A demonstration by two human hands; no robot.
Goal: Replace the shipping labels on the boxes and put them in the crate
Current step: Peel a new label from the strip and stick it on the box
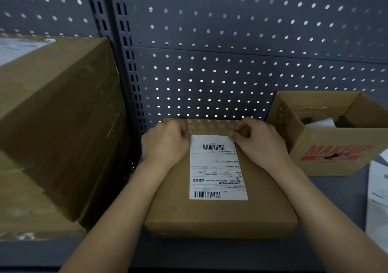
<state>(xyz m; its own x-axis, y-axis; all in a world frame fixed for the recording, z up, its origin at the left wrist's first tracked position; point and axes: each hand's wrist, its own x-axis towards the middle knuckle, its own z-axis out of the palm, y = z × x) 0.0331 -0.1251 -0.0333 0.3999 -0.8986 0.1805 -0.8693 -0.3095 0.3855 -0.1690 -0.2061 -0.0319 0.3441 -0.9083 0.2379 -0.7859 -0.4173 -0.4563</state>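
Your box (220, 209) lies flat on the grey table (336, 193), right in front of you, its far edge close to the pegboard wall (231, 73). The shipping label (217, 167) sits on the box's top face, somewhat right of centre, with one barcode near the far end and another along the near edge; its print reads upside down from where you stand. Your left hand (165, 142) rests on the box at the label's far left corner, fingers curled inward so that the tips meet the label's edge, but the back of the hand hides them and you cannot tell whether they pinch the paper or only press on it. Your right hand (260, 140) is at the far right corner, its thumb and forefinger drawn together and nipping that corner of the label, the other fingers curled behind. Both forearms reach across the near corners of the box. To the right, just beside the box, an open carton (336, 153) printed MAKEUP in red stands on the table, with something pale inside that is too dim to name. White papers (378, 199) lie at the right edge. On your left, large taped cardboard boxes (58, 115) are stacked well above the height of your box.
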